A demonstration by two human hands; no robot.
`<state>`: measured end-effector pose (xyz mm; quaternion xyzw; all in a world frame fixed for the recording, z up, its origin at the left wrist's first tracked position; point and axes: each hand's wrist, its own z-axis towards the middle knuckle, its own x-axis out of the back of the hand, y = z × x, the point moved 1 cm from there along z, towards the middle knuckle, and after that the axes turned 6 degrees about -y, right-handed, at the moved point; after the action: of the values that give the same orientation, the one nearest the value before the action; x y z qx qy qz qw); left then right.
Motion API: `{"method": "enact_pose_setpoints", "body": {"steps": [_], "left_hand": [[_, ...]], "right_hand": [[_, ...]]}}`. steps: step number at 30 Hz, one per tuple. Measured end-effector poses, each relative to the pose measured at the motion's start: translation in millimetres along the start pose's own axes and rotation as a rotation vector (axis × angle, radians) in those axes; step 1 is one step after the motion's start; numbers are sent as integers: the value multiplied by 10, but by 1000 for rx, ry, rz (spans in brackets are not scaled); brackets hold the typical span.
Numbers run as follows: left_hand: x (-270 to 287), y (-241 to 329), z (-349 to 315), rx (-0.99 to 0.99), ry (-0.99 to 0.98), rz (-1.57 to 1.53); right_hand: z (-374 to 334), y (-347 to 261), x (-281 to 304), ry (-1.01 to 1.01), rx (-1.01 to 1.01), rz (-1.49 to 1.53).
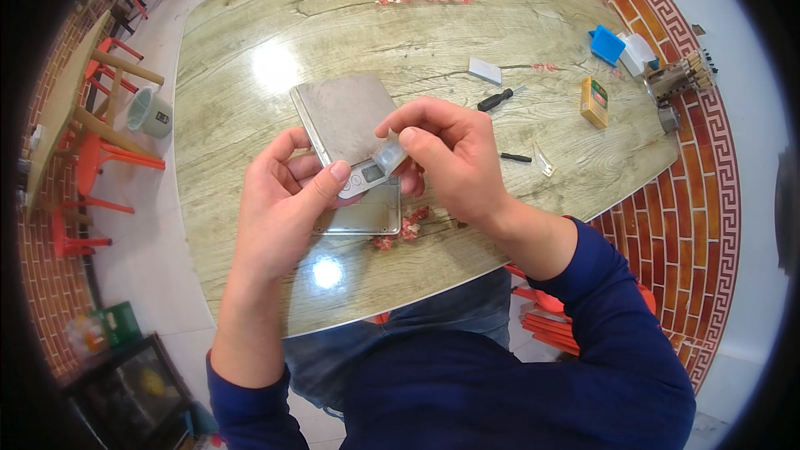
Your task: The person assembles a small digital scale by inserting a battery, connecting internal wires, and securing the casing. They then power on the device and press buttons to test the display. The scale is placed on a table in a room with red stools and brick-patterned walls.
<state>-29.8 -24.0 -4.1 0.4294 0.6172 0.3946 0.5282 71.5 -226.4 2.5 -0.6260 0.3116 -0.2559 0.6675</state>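
My left hand (279, 200) grips a small digital scale (346, 112) with a flat metal platform, its thumb on the front panel beside the buttons and the little display. Between the thumb and fingers of my right hand (458, 158) is a small piece of clear plastic film (388, 157), close over the display end of the scale. Some fingertips of one hand show behind the scale's right edge; whose they are is hard to see. Below the scale, a shallow clear tray or cover (362, 218) lies on the table, partly hidden by my left hand.
On the wood-patterned table (250, 133) lie a black screwdriver (496, 101), a white block (485, 71), a thin black tool (517, 157), a small clear packet (543, 162) and a yellow box (594, 103). A blue container (607, 46) stands near the right wall.
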Motion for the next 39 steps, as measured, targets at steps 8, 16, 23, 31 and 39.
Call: {"method": "enact_pose_setpoints", "body": {"steps": [8,16,23,31,39], "left_hand": [[50,-20,2,-3,-36,3],[65,11,1,18,-31,-130],[80,39,3,34,-1,-260],[13,50,-2,-12,-62,-59],[-3,69,-5,-35,-67,-58]], "right_hand": [[-4,35,55,55,163,-228],[182,132,159,193,52,-163],[172,80,120,122,68,-57],[174,85,147,145,133,-71],[139,-7,115,238,417,-501]]}}
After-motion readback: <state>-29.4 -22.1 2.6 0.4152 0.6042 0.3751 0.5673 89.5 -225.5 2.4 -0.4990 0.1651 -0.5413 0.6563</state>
